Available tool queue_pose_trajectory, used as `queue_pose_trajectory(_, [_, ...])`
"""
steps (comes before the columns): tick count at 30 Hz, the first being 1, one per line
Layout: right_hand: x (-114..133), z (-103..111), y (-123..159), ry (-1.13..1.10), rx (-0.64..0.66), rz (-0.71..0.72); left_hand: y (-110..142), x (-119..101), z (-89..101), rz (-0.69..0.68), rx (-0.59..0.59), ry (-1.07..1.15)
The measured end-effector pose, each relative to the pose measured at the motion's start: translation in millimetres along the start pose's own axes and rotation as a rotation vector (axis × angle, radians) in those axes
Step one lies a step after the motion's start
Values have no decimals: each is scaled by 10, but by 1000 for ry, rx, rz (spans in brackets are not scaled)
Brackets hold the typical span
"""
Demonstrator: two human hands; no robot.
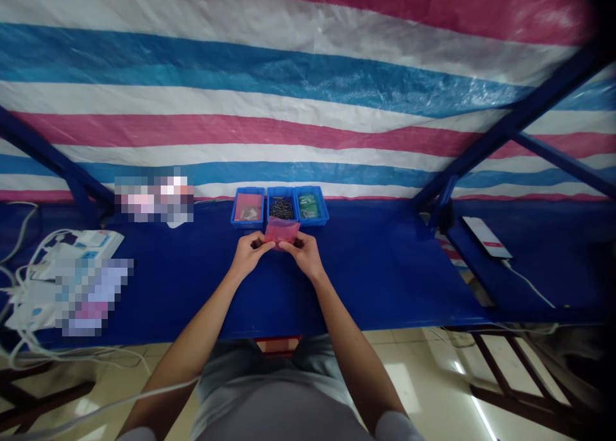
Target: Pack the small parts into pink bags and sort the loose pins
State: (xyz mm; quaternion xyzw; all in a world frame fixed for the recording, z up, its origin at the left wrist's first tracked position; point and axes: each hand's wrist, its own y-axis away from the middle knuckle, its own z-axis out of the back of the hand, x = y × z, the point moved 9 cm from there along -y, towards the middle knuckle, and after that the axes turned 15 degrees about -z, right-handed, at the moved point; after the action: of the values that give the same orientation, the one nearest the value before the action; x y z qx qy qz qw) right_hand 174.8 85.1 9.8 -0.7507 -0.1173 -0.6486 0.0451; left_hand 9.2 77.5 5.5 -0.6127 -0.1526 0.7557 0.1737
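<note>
A small pink plastic bag (pixel 282 229) is held up between both hands over the table, just in front of the blue bins. My left hand (pixel 250 251) pinches its left edge between thumb and fingers. On the other side, my right hand (pixel 304 251) pinches the right edge. Whether anything lies inside the bag I cannot tell. Behind it stand the left blue bin (pixel 233 217) with pink bags in it, the middle blue bin (pixel 269 198) full of dark screws (pixel 283 207), and the right blue bin (pixel 324 216) with green bags (pixel 308 203).
White power strips (pixel 99 242) and tangled cables lie on the table's left side, near blurred-out items. At the right, a white phone (pixel 486 237) with a cable rests on another blue surface. Blue metal struts (pixel 510 129) and a striped sheet (pixel 289 126) stand behind the blue table (pixel 385 268).
</note>
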Motion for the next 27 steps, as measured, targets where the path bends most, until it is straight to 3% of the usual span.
queue_pose_trajectory(12, [-32,-10,-6,27,1,-34,-8,-50,11,0,-5,-30])
queue_pose_trajectory(22, [-19,55,-15,-31,-40,11,4,69,-50,50,27,86])
queue_pose_trajectory(27, [-46,89,-20,-25,-70,-6,5,61,2,59,-41,98])
